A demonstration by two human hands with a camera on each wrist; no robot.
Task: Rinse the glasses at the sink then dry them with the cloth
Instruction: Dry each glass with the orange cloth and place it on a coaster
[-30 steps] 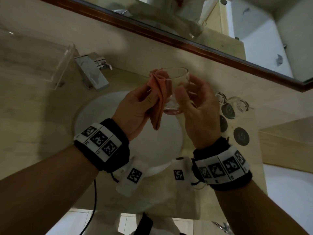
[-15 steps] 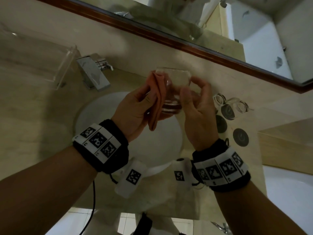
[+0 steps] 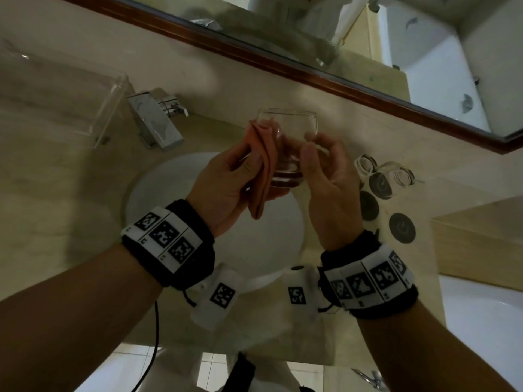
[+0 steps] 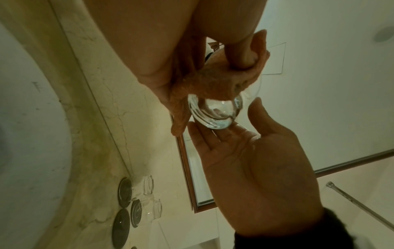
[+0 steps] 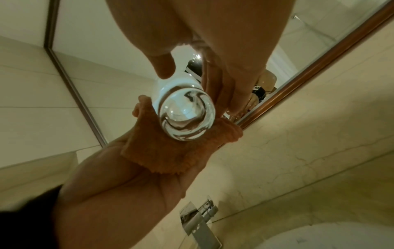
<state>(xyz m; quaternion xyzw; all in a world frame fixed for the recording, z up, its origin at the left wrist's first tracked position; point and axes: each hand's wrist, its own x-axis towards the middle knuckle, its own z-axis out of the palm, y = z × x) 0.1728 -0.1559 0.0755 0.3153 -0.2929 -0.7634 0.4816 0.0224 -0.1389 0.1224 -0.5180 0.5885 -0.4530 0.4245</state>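
Observation:
A clear stemless glass [image 3: 288, 142] is held upright above the white sink basin [image 3: 175, 190]. My right hand [image 3: 314, 148] grips it from the right, thumb on the near wall and fingers behind. My left hand [image 3: 254, 162] pinches a folded orange cloth [image 3: 263, 176] and presses it against the glass's left side. From the left wrist, the cloth [image 4: 213, 84] wraps over the glass [image 4: 215, 112], with the right hand's palm [image 4: 266, 168] beyond it. From the right wrist, the thick glass base [image 5: 187, 111] faces the camera with the cloth [image 5: 170, 151] below it.
A chrome faucet [image 3: 154, 120] stands behind the basin at the left, beside a clear acrylic box [image 3: 93, 108]. Two more glasses [image 3: 396, 174] and several round dark coasters [image 3: 402, 227] sit on the marble counter at the right. A wood-framed mirror [image 3: 311, 77] runs along the back.
My right hand's fingers have shifted round the glass, which has turned a little against the cloth. Both hands stay above the basin, the cloth still on the glass's left side.

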